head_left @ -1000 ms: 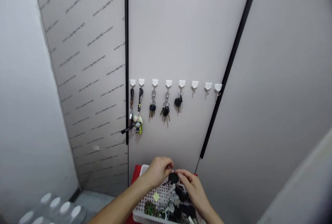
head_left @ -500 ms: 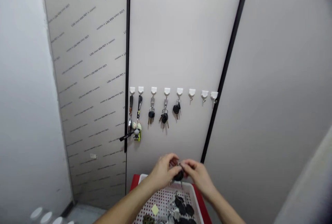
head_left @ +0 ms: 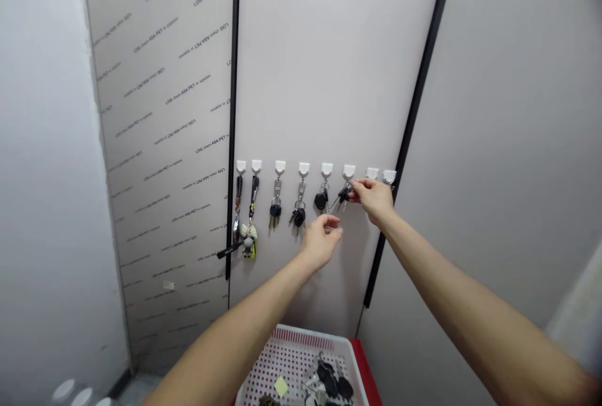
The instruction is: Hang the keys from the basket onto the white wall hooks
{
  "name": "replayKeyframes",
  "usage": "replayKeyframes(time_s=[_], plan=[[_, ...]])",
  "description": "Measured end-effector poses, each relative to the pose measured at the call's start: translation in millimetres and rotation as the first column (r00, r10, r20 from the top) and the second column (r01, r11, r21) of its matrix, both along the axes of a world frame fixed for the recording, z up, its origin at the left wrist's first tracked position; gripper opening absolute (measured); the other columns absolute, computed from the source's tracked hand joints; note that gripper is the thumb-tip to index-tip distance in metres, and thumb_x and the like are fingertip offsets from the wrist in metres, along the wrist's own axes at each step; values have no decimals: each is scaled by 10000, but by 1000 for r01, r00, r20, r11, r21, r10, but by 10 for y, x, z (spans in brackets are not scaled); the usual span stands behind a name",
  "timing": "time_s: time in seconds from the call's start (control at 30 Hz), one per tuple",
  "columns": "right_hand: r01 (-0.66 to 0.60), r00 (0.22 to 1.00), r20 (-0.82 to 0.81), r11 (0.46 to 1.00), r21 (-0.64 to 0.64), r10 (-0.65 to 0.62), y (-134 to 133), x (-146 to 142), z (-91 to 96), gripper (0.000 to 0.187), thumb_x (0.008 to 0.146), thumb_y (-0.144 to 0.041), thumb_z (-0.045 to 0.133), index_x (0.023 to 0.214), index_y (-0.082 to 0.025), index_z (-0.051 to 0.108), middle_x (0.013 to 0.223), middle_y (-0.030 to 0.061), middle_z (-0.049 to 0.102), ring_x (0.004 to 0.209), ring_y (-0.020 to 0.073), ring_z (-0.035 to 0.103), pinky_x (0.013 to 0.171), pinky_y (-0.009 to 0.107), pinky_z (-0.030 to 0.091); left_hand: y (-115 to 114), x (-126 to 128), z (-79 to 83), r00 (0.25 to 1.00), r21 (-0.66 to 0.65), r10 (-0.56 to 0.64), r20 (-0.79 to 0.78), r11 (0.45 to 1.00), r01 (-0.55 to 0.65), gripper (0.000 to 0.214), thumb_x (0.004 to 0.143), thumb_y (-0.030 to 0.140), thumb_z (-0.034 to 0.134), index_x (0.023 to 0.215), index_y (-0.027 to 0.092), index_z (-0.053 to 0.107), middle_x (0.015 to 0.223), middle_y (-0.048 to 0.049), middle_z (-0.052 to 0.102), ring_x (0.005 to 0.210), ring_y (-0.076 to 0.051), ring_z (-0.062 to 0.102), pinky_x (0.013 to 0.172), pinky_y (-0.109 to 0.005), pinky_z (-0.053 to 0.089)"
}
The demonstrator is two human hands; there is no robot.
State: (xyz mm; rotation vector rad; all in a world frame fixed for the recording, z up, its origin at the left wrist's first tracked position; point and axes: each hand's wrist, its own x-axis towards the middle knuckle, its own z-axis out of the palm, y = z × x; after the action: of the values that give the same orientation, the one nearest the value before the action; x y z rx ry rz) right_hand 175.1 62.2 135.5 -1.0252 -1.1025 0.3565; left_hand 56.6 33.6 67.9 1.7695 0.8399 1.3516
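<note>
My right hand (head_left: 374, 197) pinches a bunch of keys (head_left: 343, 196) with black heads, just under the white hook (head_left: 348, 171) that is third from the right. The ring of the keys is right at that hook; whether it sits on it I cannot tell. Lower and to the left, my left hand (head_left: 323, 241) is held up in front of the panel, its fingers loosely curled and apart, with nothing seen in them. Another bunch of black-headed keys (head_left: 322, 199) hangs from the neighbouring hook, just above my left fingers.
More key bunches (head_left: 299, 215) and strapped key rings (head_left: 249, 243) hang to the left on white hooks. Below, a white perforated basket (head_left: 310, 334) on a red surface (head_left: 367, 374) holds loose keys (head_left: 329, 381) and a yellow note (head_left: 281, 386). Black strips (head_left: 423, 73) edge the panel.
Both hands have risen from above the basket towards the hooks. The keys that were between both hands are now in my right hand at a hook; my left hand has come off them.
</note>
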Motion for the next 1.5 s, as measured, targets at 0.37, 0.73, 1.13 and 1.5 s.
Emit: replayKeyframes(time_s=[0.37, 0.73, 1.13, 1.5], plan=[[148, 986, 81, 987, -57, -144, 150, 92, -189, 187, 562, -193, 473, 712, -117, 555, 487, -1, 532, 412, 86, 489, 424, 221, 416, 86, -171, -566, 996, -181, -10, -86, 984, -6, 180, 601, 130, 466, 771, 102, 515, 707, -32, 548, 568, -65, 459, 560, -188, 367], [-64, 696, 523, 769, -636, 491, -880, -34, -1970, 231, 602, -238, 441, 775, -144, 561, 657, 25, 585, 595, 123, 515, 579, 241, 389, -306, -480, -1946, 948, -341, -124, -294, 940, 18, 188, 587, 110, 446, 763, 102, 509, 710, -36, 544, 656, -94, 482, 633, -208, 378], [321, 305, 876, 826, -464, 374, -1210, -275, -2632, 269, 651, -219, 423, 904, -194, 512, 884, 62, 559, 859, 192, 441, 747, 325, 240, -539, -568, -2155, 648, -178, -225, -727, 974, 138, 260, 562, 133, 431, 793, 178, 541, 713, -9, 557, 652, -116, 469, 603, -207, 350], [252, 484, 812, 837, -486, 326, -1135, -272, -2663, 144, 684, -206, 353, 651, -186, 491, 631, 2, 564, 640, 135, 477, 633, 259, 276, -505, -569, -2218, 748, -217, -171, -641, 975, 37, 271, 607, 153, 391, 847, 164, 515, 684, -4, 554, 626, -106, 472, 602, -201, 347]])
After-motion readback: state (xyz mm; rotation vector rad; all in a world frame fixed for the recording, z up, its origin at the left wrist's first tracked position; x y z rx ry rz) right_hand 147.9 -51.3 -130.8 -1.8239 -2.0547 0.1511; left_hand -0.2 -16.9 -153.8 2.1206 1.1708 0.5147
